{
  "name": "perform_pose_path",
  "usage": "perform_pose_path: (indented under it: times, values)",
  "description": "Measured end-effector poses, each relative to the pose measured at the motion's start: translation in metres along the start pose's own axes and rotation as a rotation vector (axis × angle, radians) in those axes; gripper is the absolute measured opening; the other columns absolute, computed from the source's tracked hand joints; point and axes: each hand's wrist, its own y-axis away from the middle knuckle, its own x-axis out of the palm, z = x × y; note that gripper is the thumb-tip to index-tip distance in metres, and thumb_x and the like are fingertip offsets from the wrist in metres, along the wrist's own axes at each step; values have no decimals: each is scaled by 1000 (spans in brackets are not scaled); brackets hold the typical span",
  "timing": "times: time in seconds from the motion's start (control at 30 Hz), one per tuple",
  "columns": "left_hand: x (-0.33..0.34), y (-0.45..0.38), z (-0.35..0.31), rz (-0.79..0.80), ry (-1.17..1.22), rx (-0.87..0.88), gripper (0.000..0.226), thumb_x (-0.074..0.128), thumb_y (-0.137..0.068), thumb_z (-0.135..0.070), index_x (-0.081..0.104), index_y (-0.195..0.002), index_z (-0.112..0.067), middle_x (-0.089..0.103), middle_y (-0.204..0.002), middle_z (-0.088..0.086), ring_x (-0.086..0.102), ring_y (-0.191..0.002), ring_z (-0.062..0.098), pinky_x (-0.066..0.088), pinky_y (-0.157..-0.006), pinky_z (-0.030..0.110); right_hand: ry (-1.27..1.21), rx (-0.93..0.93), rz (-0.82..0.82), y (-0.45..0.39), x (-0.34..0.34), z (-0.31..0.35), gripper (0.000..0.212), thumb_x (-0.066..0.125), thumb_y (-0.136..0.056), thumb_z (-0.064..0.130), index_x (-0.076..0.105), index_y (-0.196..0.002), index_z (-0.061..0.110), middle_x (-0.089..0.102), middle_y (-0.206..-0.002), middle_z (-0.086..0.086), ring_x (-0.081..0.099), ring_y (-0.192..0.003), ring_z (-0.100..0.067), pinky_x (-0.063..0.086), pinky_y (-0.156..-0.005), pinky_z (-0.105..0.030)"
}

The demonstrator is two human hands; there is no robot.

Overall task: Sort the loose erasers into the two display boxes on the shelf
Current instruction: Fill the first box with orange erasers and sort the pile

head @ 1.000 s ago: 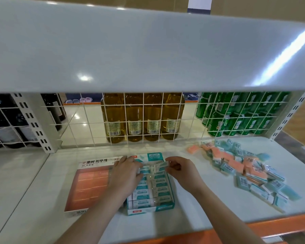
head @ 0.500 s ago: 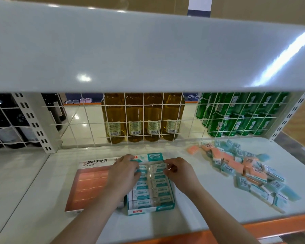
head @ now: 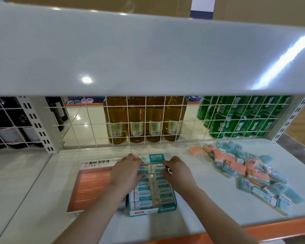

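Observation:
A teal display box (head: 153,211) stands at the middle of the shelf, filled with two columns of teal-sleeved erasers. A pink display box (head: 90,187) with pink erasers lies touching it on the left. My left hand (head: 127,171) and my right hand (head: 178,171) are both over the teal box's far end. Their curled fingers hold the teal erasers (head: 155,167) of the far row from either side, down in the box. The fingertips are partly hidden. A pile of loose teal and pink erasers (head: 245,171) lies to the right.
A white wire grid (head: 148,120) closes the back of the shelf, with amber bottles (head: 144,120) and green cans (head: 236,118) behind it. An upper shelf board (head: 148,55) overhangs. The shelf's orange front edge (head: 271,229) runs below.
Both hands have moved slightly away from me and lowered the teal erasers they held above the box into its far row. The boxes and the pile have stayed put.

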Motion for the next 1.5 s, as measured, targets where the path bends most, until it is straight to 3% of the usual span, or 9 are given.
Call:
perform_pose_path:
  times: [0.17, 0.27, 0.43, 0.67, 0.9, 1.13, 1.33, 1.5]
  values:
    - [1, 0, 0, -43, 7, -8, 37, 53, -90, -39, 49, -124, -24, 52, -120, -4, 54, -102, 11, 44, -78, 21, 2, -13, -14, 0, -1, 0, 32, 50, -92, 21, 55, -124, 19, 52, -113, -1, 56, -98, -16, 46, -78, -18]
    - [0, 0, 0, -56, 20, -19, 43, 53, -90, -39, 44, -129, -22, 53, -122, -4, 54, -104, 12, 44, -80, 22, 5, -8, -27, -4, 0, 0, 23, 51, -92, 20, 62, -112, 17, 53, -111, -2, 57, -95, -16, 45, -75, -17]
    - [2, -1, 1, -50, 7, -13, 39, 52, -90, -40, 52, -126, -24, 53, -120, -5, 54, -104, 12, 44, -82, 22, 54, -10, -4, -10, -1, 2, 20, 51, -92, 23, 68, -100, 14, 52, -105, -2, 57, -90, -15, 44, -72, -15]
    - [2, 0, 0, -26, 63, -43, 38, 54, -89, -37, 54, -125, -23, 52, -120, -4, 53, -105, 13, 46, -83, 24, 23, 21, -23, -7, 2, 2, 19, 52, -92, 25, 66, -100, 16, 52, -104, -1, 52, -84, -11, 45, -71, -16]
    - [-8, 1, -7, 27, 261, -110, 38, 52, -92, -30, 51, -129, -22, 48, -129, -3, 51, -111, 14, 44, -90, 26, -64, 47, -172, 7, -20, -20, 21, 52, -92, 19, 65, -107, 15, 59, -106, -3, 57, -90, -15, 39, -74, -16]
    - [-7, 2, -58, 30, 408, 12, 36, 51, -93, -26, 50, -129, -22, 51, -130, -4, 51, -114, 10, 40, -94, 24, -96, 213, -207, 29, -42, -59, 27, 50, -90, 12, 63, -114, 14, 59, -115, -6, 56, -91, -17, 39, -74, -19]
    - [5, -3, -100, 47, 499, 113, 30, 54, -90, -23, 57, -120, -21, 57, -115, -3, 53, -103, 9, 42, -89, 24, -72, 369, -248, 56, -56, -94, 37, 55, -89, 14, 54, -126, 14, 45, -136, -6, 53, -113, -23, 41, -94, -29]
    - [17, -9, -128, 78, 549, 161, 28, 56, -88, -20, 60, -116, -19, 59, -108, -2, 55, -97, 10, 41, -84, 20, -25, 483, -310, 76, -69, -123, 34, 59, -85, 12, 59, -119, 9, 47, -133, -11, 54, -109, -29, 42, -87, -31]
